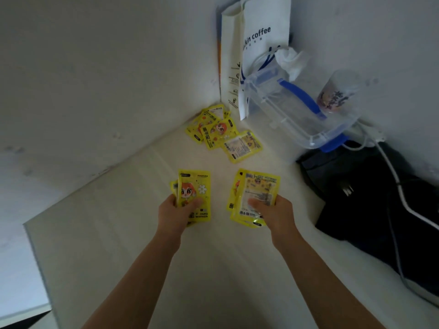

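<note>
Gathering step, by my read: left hand [174, 211] is curled round a small stack of glossy yellow hand-warmer sachets [196, 193], thumb pressed on the top one, cartoon print facing up. Right hand [275, 211] is clamped on a second stack of yellow sachets [255, 191], thumb across the top one, text-label side up. Both stacks hang just above the white bench [142, 233], one at 7 o'clock of frame centre, the other at 5 o'clock, apart from each other. Long axis of each runs 6-to-12, away from the body. Top edges point to 12, with the right stack tipped a little toward 1. At 12 o'clock a loose pile of the same yellow sachets [221, 131] lies on the bench, fanned and overlapping, faces mixed, near the foot of the white paper coffee bag [259, 43]. At 2 o'clock sits the clear plastic box with blue latches [299, 110]; can't tell if its lid is latched. Next move, as I judge it: merge the two stacks into one hand with edges squared, flipping one if faces need to match. That frees the other hand to reach to 12 for the pile. Glossy film looks slippery, so a loose pinch could let the stack fan out.
</note>
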The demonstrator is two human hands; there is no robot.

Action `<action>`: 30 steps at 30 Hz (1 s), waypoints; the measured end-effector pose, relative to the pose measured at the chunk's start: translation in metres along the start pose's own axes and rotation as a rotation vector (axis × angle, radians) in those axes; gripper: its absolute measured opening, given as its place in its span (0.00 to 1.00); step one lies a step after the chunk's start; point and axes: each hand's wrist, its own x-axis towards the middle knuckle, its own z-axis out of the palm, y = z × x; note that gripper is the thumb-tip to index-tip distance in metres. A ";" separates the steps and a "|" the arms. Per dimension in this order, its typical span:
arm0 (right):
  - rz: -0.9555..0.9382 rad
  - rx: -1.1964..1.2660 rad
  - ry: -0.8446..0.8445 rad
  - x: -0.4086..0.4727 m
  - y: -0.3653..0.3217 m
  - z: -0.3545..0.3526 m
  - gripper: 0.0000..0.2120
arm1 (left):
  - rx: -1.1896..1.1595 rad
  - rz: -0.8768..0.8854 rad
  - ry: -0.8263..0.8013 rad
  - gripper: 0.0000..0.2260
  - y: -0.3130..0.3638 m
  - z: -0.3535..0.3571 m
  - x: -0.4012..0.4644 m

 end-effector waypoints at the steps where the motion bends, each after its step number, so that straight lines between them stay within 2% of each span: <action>1: 0.001 0.017 0.002 -0.014 0.005 -0.003 0.12 | -0.012 -0.004 -0.017 0.11 -0.005 -0.004 -0.008; 10: 0.024 0.192 0.096 -0.143 0.074 -0.015 0.11 | -0.020 -0.034 -0.231 0.12 -0.065 -0.045 -0.087; 19: 0.095 0.382 0.356 -0.272 0.167 -0.018 0.09 | 0.154 -0.026 -0.474 0.14 -0.130 -0.081 -0.158; 23: 0.090 0.434 0.458 -0.322 0.205 -0.034 0.08 | 0.257 -0.010 -0.602 0.15 -0.149 -0.076 -0.191; 28: 0.063 0.530 0.600 -0.377 0.248 -0.062 0.13 | 0.386 0.014 -0.767 0.15 -0.177 -0.056 -0.236; 30: 0.056 0.593 0.653 -0.399 0.263 -0.076 0.15 | 0.431 0.020 -0.824 0.18 -0.191 -0.046 -0.257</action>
